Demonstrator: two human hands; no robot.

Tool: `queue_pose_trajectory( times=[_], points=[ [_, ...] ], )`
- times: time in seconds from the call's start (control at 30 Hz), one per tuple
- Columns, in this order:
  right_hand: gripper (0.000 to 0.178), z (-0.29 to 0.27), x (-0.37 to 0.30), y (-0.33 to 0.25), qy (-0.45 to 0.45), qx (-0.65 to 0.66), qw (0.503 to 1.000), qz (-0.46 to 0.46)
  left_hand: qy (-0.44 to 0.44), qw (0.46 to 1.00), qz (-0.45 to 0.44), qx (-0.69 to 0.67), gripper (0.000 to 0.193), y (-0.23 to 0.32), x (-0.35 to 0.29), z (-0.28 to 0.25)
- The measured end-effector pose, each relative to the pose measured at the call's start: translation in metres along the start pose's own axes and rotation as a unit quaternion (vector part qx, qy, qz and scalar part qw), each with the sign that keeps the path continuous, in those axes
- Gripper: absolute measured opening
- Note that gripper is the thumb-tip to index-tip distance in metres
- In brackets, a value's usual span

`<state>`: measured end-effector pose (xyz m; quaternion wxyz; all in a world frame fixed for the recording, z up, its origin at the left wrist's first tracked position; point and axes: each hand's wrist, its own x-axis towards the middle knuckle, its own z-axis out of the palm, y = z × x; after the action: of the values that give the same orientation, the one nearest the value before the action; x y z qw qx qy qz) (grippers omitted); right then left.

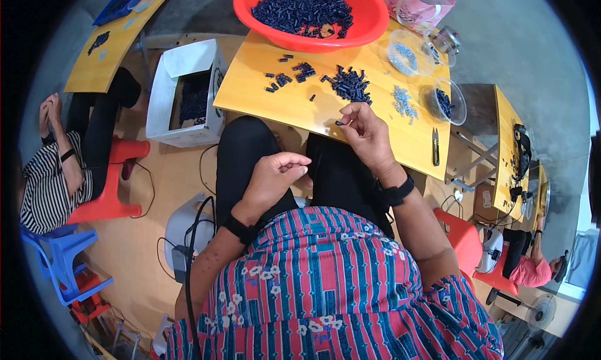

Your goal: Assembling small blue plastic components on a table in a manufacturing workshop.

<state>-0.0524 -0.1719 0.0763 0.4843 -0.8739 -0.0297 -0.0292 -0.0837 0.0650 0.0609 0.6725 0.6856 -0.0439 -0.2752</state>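
Observation:
My right hand (369, 138) is raised at the table's front edge, its thumb and forefinger pinching a small dark plastic piece (340, 123). Over my lap, my left hand (275, 177) is closed with thumb and fingertips together; anything between them is too small to make out. Just beyond my right hand lies a heap of dark tubular pieces (349, 84) on the yellow table (263, 103). A looser cluster of dark pieces (304, 71) is spread to its left. On the right is a small pile of pale grey-blue parts (404, 102).
A red basin (369, 34) of dark pieces stands at the back. Clear plastic tubs (460, 109) and small black snips (436, 146) are on the right. A white carton (166, 97) sits left of the table. Another person (56, 172) sits at far left.

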Motion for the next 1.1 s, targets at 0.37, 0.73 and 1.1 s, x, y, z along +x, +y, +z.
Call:
queue_pose_trajectory(
  times=[0.37, 0.73, 1.1],
  points=[
    [0.028, 0.013, -0.030, -0.040, -0.113, 0.338, 0.934, 0.025, 0.032, 0.984, 0.133, -0.114, 0.020, 0.022, -0.003, 0.013],
    [0.033, 0.019, -0.035, -0.063, -0.122, 0.047, 0.987, -0.091, 0.060, 0.990, 0.126, -0.016, 0.010, 0.016, -0.007, 0.010],
    [0.014, 0.029, -0.035, -0.051, -0.054, 0.156, 0.986, -0.010, 0.013, 0.969, 0.021, -0.245, 0.019, 0.002, -0.006, 0.006]
  ],
)
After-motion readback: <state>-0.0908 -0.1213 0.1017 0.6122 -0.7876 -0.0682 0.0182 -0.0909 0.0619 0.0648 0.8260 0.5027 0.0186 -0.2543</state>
